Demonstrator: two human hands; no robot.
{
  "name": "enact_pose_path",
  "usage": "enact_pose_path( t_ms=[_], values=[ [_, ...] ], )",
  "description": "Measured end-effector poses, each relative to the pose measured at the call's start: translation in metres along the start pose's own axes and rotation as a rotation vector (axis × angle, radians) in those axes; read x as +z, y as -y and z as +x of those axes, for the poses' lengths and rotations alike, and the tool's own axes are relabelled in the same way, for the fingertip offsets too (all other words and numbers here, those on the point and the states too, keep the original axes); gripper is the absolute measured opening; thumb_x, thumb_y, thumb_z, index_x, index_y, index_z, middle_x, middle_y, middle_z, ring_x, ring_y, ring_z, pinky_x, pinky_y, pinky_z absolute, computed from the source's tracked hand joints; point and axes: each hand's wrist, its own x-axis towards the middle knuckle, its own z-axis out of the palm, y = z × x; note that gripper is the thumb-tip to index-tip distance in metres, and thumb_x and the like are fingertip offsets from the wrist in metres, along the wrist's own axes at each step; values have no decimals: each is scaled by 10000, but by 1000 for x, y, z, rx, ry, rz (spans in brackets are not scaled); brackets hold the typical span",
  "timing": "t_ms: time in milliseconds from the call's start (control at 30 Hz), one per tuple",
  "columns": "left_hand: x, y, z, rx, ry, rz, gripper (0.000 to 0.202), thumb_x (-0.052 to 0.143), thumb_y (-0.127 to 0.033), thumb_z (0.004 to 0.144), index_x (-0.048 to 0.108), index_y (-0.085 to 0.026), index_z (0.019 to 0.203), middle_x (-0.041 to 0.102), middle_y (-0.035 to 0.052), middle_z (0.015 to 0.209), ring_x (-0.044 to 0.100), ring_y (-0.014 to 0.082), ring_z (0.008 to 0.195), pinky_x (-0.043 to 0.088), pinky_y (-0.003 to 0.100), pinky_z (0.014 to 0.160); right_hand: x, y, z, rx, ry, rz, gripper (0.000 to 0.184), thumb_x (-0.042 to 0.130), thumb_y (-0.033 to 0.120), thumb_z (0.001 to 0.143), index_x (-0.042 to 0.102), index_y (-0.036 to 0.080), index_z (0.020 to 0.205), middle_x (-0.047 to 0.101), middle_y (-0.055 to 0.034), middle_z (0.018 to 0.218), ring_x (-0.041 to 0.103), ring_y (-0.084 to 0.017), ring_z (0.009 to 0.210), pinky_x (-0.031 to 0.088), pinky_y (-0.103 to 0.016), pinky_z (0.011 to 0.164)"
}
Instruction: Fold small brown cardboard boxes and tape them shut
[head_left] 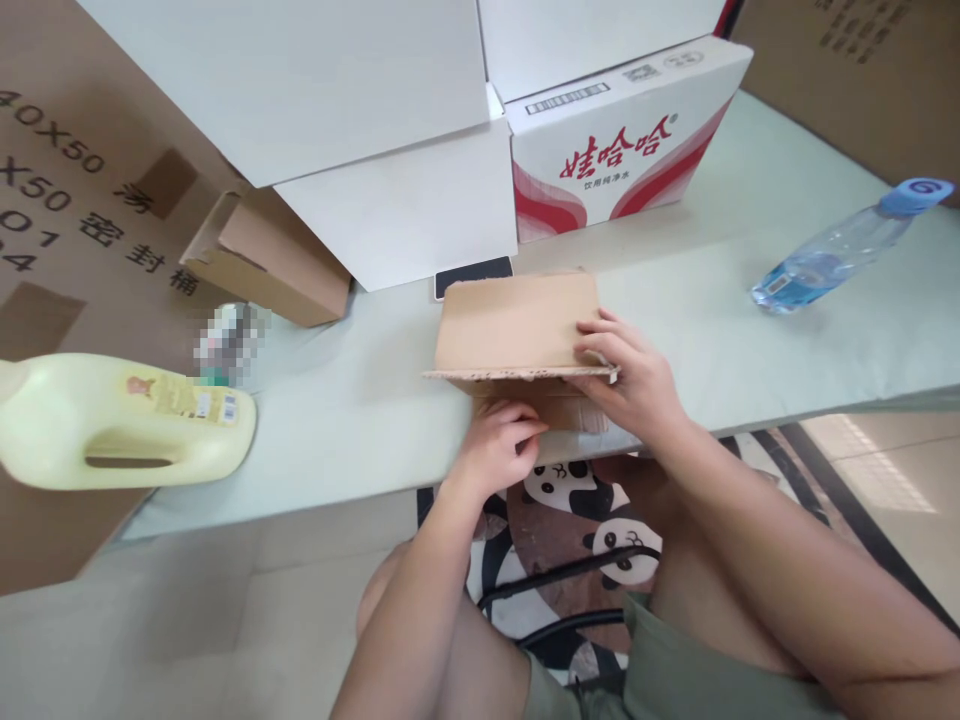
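Small cardboard box (517, 325) is at the desk's (360, 390) near edge; all places below are relative to it. Right hand (634, 370): fingers clamped on its right edge. Left hand (501, 445): fingers curled against its near side, under the overhanging edge; can't tell if they grip. Just behind it: dark flat slab (472, 272), partly hidden by the box. Beyond that, stacked white boxes (420, 200) block the back; red-and-white carton (622, 150) is behind right. Well off to the right: blue-capped bottle (832, 250). Behind left: brown box (289, 255). Left: pixelated item (229, 340), then pale yellow jug (135, 420), with big printed carton (97, 200) beyond.
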Motion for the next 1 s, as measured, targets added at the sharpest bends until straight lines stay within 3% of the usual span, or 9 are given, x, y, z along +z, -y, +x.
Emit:
enact_pose_path(
  t_ms=[100,167,233,300,400,533,700,867,1000],
  values=[
    [-7,1,1,-100,-353,-1,108,621,-138,828,647,-197,743,652,21,769,614,158,733,526,322,696,2,-1,2,64,-65,70,128,687,343,858,622,239,819,739,-65,1092,687,-274,1137,468,-574,1127],
    [-10,9,2,-325,-624,50,113,659,-205,822,568,-200,755,595,23,788,592,172,780,514,334,714,3,1,2,104,-61,95,162,665,348,868,601,243,763,744,-58,1076,677,-278,1157,482,-588,1107],
    [-11,21,4,-580,-788,19,259,738,-298,767,548,-202,914,590,61,955,598,216,944,524,373,787,3,4,2,112,-48,122,184,656,346,868,588,251,725,752,-42,1017,691,-271,1116,473,-603,1114],
    [-12,30,6,-714,-787,-121,553,810,-348,684,501,-203,1119,575,111,1149,583,258,1112,526,412,887,3,8,1,88,-43,165,178,654,340,860,584,261,716,753,-18,934,722,-246,991,447,-619,1139],
    [-16,36,7,-710,-693,-292,746,829,-296,647,417,-223,1264,573,127,1270,601,264,1174,511,418,976,3,11,1,76,-52,227,147,658,336,850,585,268,741,749,-9,885,731,-236,928,431,-633,1147],
    [-19,33,4,-715,-703,-298,798,797,-241,662,352,-241,1324,603,116,1246,668,241,1057,553,375,854,3,12,1,108,-51,253,94,666,293,855,591,265,807,747,-36,950,715,-248,1045,480,-607,1106],
    [-17,35,4,-789,-736,-274,885,832,-241,590,320,-229,1312,644,84,1108,680,224,941,550,365,790,5,13,0,-51,-20,289,117,669,238,864,581,263,791,722,-6,866,720,-194,879,510,-572,1089],
    [-15,34,7,-709,-760,-310,715,697,-151,680,340,-227,1295,626,54,1049,649,137,781,531,270,666,5,13,-4,43,8,209,110,650,297,874,582,256,798,720,-61,1012,671,-275,1162,551,-544,1020],
    [-16,30,4,-521,-718,-269,725,688,-185,716,353,-248,1355,573,115,1277,667,189,1027,571,304,823,5,11,-4,130,-81,61,134,622,253,839,587,272,968,678,-98,1170,637,-295,1206,532,-546,1017]
  ],
)
